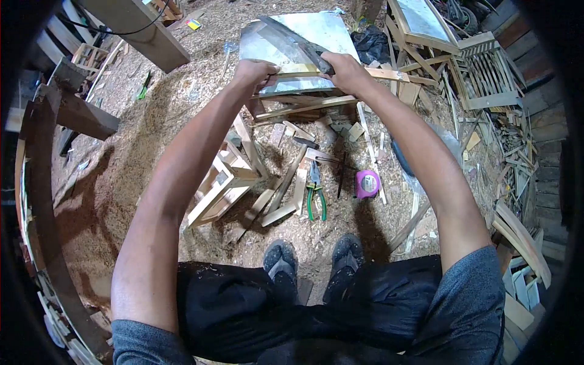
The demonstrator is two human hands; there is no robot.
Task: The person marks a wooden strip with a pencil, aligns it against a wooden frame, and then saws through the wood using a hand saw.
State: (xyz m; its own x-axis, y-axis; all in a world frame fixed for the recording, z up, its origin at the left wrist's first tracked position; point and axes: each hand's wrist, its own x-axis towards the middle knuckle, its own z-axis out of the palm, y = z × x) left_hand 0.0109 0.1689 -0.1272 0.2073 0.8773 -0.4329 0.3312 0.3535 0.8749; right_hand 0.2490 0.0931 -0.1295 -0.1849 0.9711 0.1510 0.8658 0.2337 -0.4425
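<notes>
My right hand (345,72) is closed round the handle of a hand saw (291,40), whose blade points up and to the left over a pale board (328,30). A thin wooden strip (298,75) lies across the near part of that board, under the saw's handle end. My left hand (258,72) has its fingers pressed together at the left end of the strip. The strip runs on past my right hand toward the right.
On the shavings-covered ground lie green-handled pliers (316,201), a pink tape measure (367,184), a hammer (306,143) and wood offcuts. A small wooden frame (225,191) stands at centre left. Slatted wooden frames (486,76) are at the upper right, posts (143,36) at the upper left.
</notes>
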